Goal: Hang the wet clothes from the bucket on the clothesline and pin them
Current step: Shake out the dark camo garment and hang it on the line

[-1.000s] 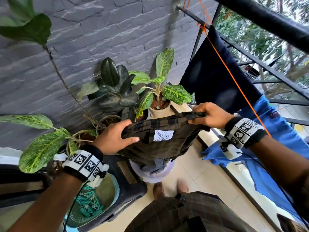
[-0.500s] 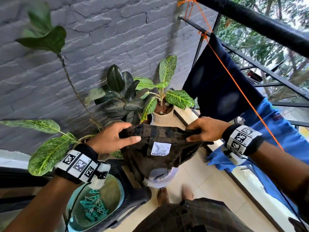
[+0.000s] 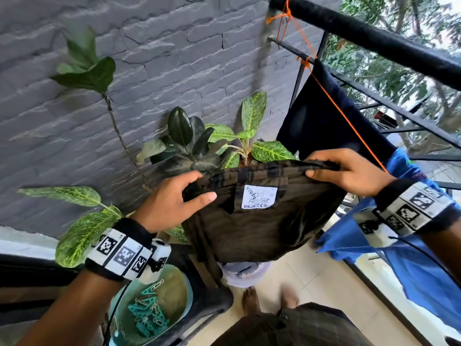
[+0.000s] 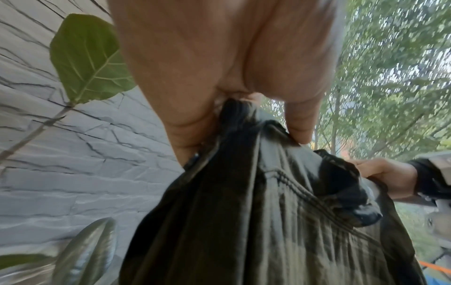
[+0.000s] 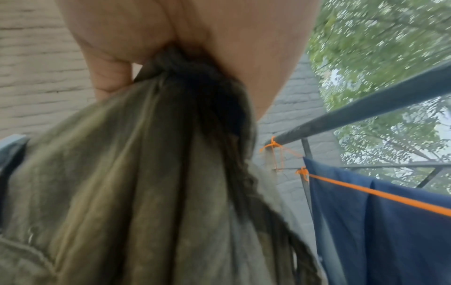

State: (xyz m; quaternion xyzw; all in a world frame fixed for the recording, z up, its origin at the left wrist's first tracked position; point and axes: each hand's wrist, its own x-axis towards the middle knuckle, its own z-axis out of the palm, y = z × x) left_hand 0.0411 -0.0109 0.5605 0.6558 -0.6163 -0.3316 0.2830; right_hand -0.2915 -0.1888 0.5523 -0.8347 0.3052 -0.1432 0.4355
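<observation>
A dark brown checked garment (image 3: 259, 226) with a white label hangs stretched between my hands at chest height. My left hand (image 3: 174, 198) pinches its left top edge (image 4: 244, 119), and my right hand (image 3: 349, 171) grips the right top edge (image 5: 185, 73). The orange clothesline (image 3: 349, 121) runs just right of my right hand, tied to a black railing (image 3: 374, 38). A navy cloth (image 3: 321, 121) and a blue garment (image 3: 411, 258) hang on the line. A white bucket (image 3: 239, 273) stands below the garment, mostly hidden by it.
A teal tub of green clothespins (image 3: 149, 315) rests on a dark stool (image 3: 207, 295) at lower left. Potted plants (image 3: 219, 146) stand against the grey brick wall (image 3: 149, 71). My bare feet (image 3: 252, 298) are on pale floor tiles.
Both hands have lifted the brown garment higher and spread it wider. The view has tilted up, showing more of the railing and the rope's knot.
</observation>
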